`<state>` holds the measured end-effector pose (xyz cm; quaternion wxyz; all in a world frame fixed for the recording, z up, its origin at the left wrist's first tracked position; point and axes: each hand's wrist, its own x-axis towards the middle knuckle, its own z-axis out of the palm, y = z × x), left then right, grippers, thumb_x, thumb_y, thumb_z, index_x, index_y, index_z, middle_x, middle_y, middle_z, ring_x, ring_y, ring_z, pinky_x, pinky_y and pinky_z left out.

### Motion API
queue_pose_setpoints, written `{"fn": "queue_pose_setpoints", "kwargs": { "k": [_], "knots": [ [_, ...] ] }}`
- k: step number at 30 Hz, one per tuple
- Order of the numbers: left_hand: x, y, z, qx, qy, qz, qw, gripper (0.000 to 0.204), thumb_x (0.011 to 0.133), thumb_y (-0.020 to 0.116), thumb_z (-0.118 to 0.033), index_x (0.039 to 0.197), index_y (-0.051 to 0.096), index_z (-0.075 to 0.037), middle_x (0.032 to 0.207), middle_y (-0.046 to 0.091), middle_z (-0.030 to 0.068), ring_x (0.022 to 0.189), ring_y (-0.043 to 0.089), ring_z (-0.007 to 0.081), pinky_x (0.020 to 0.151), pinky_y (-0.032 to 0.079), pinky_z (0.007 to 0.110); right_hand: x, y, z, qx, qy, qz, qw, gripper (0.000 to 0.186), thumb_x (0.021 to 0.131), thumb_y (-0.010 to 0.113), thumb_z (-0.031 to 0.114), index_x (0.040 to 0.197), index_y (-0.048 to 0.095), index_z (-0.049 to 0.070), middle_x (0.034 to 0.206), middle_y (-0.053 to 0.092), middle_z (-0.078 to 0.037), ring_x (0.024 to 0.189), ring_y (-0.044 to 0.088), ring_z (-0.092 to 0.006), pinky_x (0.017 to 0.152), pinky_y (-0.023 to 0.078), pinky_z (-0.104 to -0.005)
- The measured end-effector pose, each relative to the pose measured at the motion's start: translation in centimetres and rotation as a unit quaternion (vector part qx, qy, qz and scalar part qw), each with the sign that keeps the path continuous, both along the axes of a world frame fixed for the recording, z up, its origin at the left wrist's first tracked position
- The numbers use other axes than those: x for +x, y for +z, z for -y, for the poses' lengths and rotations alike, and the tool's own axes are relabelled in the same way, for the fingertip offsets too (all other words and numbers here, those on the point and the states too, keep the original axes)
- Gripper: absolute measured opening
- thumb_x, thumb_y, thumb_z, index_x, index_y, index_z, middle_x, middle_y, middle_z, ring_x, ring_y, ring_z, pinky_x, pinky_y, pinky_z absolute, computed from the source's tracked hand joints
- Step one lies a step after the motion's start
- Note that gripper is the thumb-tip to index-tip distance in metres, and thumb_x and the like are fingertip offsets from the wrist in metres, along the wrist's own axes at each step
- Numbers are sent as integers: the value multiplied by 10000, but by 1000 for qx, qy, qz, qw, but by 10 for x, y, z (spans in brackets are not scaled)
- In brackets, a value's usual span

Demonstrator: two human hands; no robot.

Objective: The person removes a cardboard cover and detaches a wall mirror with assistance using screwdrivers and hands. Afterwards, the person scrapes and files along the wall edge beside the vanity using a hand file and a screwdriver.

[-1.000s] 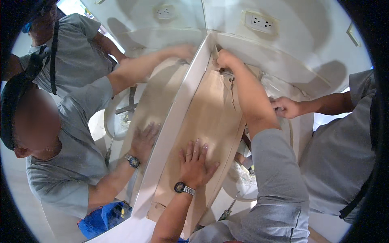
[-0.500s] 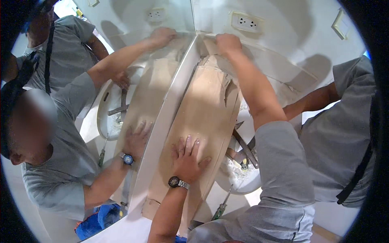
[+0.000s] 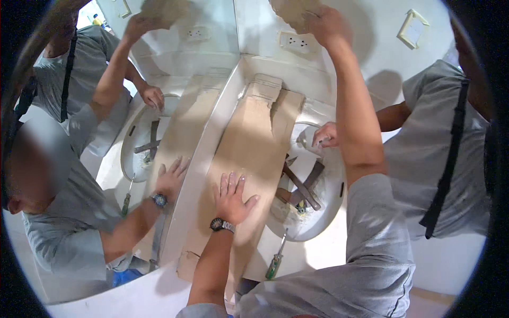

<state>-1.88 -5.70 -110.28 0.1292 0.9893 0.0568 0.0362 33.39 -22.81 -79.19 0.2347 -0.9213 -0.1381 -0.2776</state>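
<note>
Our left hand (image 3: pixel 231 197) lies flat, fingers spread, on the long cardboard sheet (image 3: pixel 249 143) that rests on the surface (image 3: pixel 318 254) beside the mirror (image 3: pixel 159 106). Our right hand (image 3: pixel 326 24) is raised, gripping a torn cardboard piece (image 3: pixel 289 10) against the wall, above the sink (image 3: pixel 313 185)

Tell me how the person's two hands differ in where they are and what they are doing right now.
The left hand lies flat, fingers spread, on the cardboard sheet over the counter; the right hand is raised high against the wall, gripping a brownish pad. The left arm is bent close to the body and wears a wristwatch; the right arm stretches out and shows no watch. Both hands are bare.
</note>
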Motion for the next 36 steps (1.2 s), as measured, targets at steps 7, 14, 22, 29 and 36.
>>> {"fn": "queue_pose_setpoints", "kwargs": {
  "k": [7, 14, 22, 29, 36],
  "knots": [
    [0, 1, 6, 1, 0, 0, 1000, 792, 858, 507, -637, 1458, 421, -128, 1559, 294, 150, 1456, 185, 363, 1154, 77, 605, -135, -108, 34, 370, 95, -221, 898, 450, 827, 744, 390, 990, 707, -27, 886, 711, -128, 788, 644, -210, 697, 499, -343],
    [-8, -4, -1, 39, 0, -16, 999, 816, 876, 487, -631, 1484, 367, -100, 1578, 259, 131, 1468, 151, 353, 1154, 79, 610, -308, -228, 39, 606, 146, -427, 656, 346, 871, 713, 159, 1140, 625, -40, 1023, 687, -83, 894, 638, -173, 790, 503, -305],
    [-81, 78, -33, -296, 75, 76, 949, 581, 915, 584, -440, 1301, 548, -7, 1253, 581, 261, 1172, 553, 383, 996, 434, 434, -440, -249, 119, 567, 112, -452, 679, 390, 899, 674, 115, 1202, 550, -98, 1161, 646, -148, 1044, 637, -222, 938, 490, -323],
    [-304, 36, -47, -105, 51, 87, 989, 392, 814, 700, -215, 1110, 600, 20, 1059, 588, 214, 1001, 543, 406, 875, 453, 475, -513, -260, 137, 610, -32, -454, 649, 247, 902, 679, 201, 1110, 604, 91, 1011, 662, 5, 803, 602, -111, 600, 419, -266],
    [-387, 33, -28, -172, 115, -8, 978, 532, 768, 731, -98, 1228, 498, 36, 1131, 507, 231, 1065, 511, 433, 902, 442, 480, -539, -258, 111, 620, 49, -417, 663, 260, 882, 679, 142, 1113, 598, 53, 1001, 663, -26, 787, 600, -106, 576, 417, -256]
  ]
}}
